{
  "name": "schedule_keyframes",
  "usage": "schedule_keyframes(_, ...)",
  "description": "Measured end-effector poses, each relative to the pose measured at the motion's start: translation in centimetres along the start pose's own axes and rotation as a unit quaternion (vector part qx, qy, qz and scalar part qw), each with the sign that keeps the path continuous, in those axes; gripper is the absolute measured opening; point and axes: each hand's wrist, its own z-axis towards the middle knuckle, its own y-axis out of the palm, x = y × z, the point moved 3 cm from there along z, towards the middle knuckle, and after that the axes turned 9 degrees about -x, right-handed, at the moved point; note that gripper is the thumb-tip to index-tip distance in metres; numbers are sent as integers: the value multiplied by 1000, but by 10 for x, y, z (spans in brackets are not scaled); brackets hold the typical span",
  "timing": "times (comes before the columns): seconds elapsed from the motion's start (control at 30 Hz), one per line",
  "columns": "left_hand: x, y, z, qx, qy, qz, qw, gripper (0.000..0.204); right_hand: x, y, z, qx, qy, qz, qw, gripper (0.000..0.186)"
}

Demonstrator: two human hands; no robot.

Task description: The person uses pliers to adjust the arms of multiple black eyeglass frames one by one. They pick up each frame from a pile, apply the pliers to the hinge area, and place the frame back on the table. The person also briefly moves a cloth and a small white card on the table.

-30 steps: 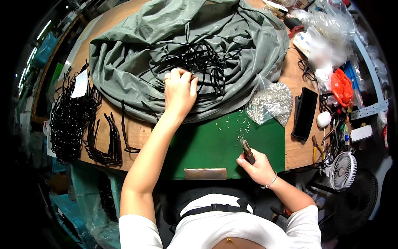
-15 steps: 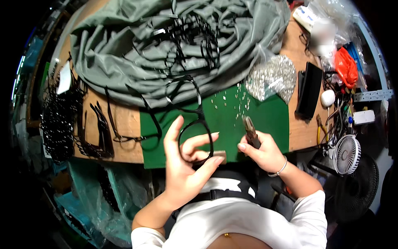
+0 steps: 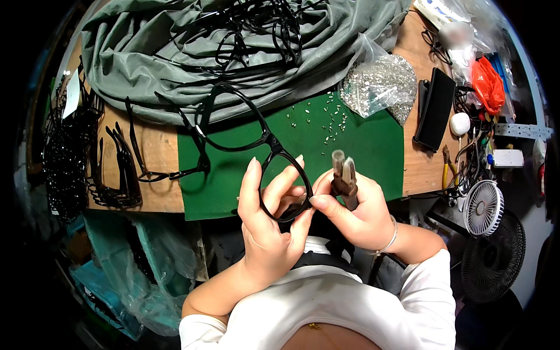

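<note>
Black eyeglass frame (image 3: 270, 139): we hold it tilted above the near part of the green mat (image 3: 364, 140), one rim low between our hands, the other reaching up and left toward the cloth.
Left hand (image 3: 267, 236): our fingers curl around the lower rim, two of them showing through its opening, and the thumb presses the rim's near side, so the grip is closed on the frame.
Right hand (image 3: 363, 219): our thumb and forefinger come together at the rim's right edge; we cannot tell whether they pinch the rim or some small piece there.
Pliers (image 3: 345, 185): we keep them lodged in the right hand, tips pointing away from us and standing slightly apart.
Bracelet (image 3: 388, 240): it circles our right wrist.
Metal bits (image 3: 332, 123): they lie scattered on the mat, just beside a clear bag (image 3: 373, 87) filled with more.
Grey-green cloth (image 3: 131, 64): it lies bunched across the far side, bearing a tangle of black frames (image 3: 287, 44).
Second frame (image 3: 157, 175): we see it at the mat's left edge, partly over the wooden table (image 3: 163, 146).
Folded frames (image 3: 127, 189): they sit farther left, in a row.
White fan (image 3: 484, 207): it stands at our right.
</note>
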Motion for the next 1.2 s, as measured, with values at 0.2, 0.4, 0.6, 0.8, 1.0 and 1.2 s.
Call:
schedule_keyframes(0.2,-5,3,2,-2,53,33,998,83,3,1,3,-12,153,233,960,21)
schedule_keyframes(0.4,-4,-7,15,-79,-36,-172,981,83,-4,-5,11,-81,189,243,948,20)
schedule_keyframes(0.6,-21,-7,45,20,14,-161,987,80,11,-23,33,9,133,152,979,23)
schedule_keyframes(0.8,-18,-29,37,10,16,-144,989,81,32,-65,15,9,127,-204,971,19)
schedule_keyframes(1.0,-8,-26,28,47,-17,-175,983,84,44,-61,27,-16,79,-320,944,13)
schedule_keyframes(1.2,0,-19,4,-11,-21,-174,984,91,58,-46,33,-41,43,-413,909,19)
